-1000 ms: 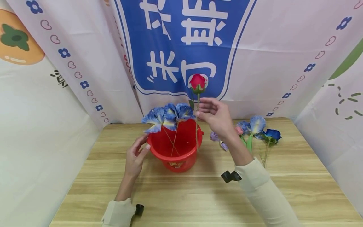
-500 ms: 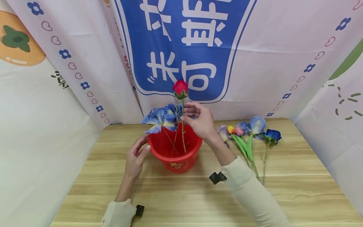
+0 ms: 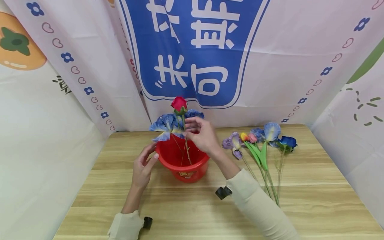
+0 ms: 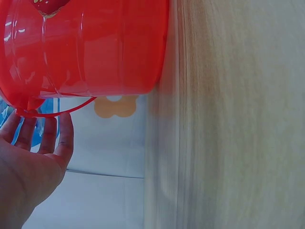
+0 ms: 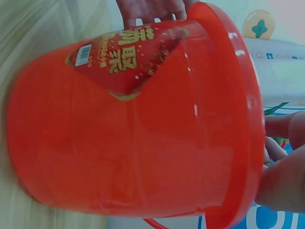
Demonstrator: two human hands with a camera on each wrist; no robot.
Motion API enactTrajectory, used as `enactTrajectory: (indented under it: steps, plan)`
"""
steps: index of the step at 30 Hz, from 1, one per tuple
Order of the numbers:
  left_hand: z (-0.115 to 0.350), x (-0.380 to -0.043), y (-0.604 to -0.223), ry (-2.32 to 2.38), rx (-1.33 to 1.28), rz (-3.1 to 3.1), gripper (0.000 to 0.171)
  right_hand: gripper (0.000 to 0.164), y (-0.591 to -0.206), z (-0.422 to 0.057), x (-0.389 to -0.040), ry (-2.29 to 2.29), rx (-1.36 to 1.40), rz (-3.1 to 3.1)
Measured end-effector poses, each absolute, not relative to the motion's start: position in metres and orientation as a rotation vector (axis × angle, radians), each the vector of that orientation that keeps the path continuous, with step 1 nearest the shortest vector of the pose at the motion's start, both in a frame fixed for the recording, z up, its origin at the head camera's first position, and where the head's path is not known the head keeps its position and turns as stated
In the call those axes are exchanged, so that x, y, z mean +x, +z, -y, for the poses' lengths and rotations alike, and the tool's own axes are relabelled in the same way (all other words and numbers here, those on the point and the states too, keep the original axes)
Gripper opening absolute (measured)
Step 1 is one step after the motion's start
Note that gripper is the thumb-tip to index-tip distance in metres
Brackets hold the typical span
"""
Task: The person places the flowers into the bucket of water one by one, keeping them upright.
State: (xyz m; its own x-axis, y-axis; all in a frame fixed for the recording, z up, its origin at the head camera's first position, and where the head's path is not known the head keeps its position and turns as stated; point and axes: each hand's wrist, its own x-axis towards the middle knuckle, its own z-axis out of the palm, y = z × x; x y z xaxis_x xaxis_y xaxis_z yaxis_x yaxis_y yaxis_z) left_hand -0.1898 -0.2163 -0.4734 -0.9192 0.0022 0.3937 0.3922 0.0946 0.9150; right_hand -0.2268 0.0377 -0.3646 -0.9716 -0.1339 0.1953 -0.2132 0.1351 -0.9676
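A red bucket (image 3: 189, 175) stands upright on the wooden table. Just above its opening, my right hand (image 3: 201, 134) pinches the stem of a red rose (image 3: 179, 104), whose lower end hangs inside the bucket. Blue irises (image 3: 164, 125) lean in the bucket behind the rose, their stems crossing. My left hand (image 3: 143, 166) rests against the left side of the bucket near the rim; in the left wrist view its fingers (image 4: 66, 131) are nearly straight and reach the thin red handle (image 4: 78, 108). In the right wrist view the bucket's wall (image 5: 157, 157) hides the stem.
To the right on the table (image 3: 192, 213) lie a purple iris (image 3: 233, 142), tulips (image 3: 252, 138) in orange and pink, pale blue irises (image 3: 271, 131) and a dark blue rose (image 3: 288, 142). A printed cloth (image 3: 276, 73) hangs behind the table.
My right hand has moved left and slightly down with the red rose, from the bucket's right edge to over its middle, lowering the stem inside. My left hand has stayed at the rim.
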Motion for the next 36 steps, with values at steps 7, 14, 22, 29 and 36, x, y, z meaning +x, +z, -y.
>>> enactTrajectory:
  steps: [7,14,22,29,36]
  plan:
    - [0.216,-0.19,-0.473,-1.9,-0.396,2.075,0.044,0.04,-0.373,-0.029,-0.229,1.949,0.304,2.378]
    - [0.216,-0.19,-0.473,-1.902,-0.383,2.086,0.044,0.038,-0.38,-0.027,-0.232,1.838,0.259,2.459]
    - [0.215,-0.191,-0.473,-1.915,-0.398,2.064,0.045,0.036,-0.378,-0.03,-0.229,1.794,0.248,2.516]
    - [0.216,-0.19,-0.472,-1.897,-0.377,2.088,0.044,0.038,-0.366,-0.041,-0.219,1.81,0.234,2.504]
    - [0.216,-0.19,-0.472,-1.902,-0.383,2.088,0.045,0.042,-0.359,-0.06,-0.208,1.883,0.246,2.441]
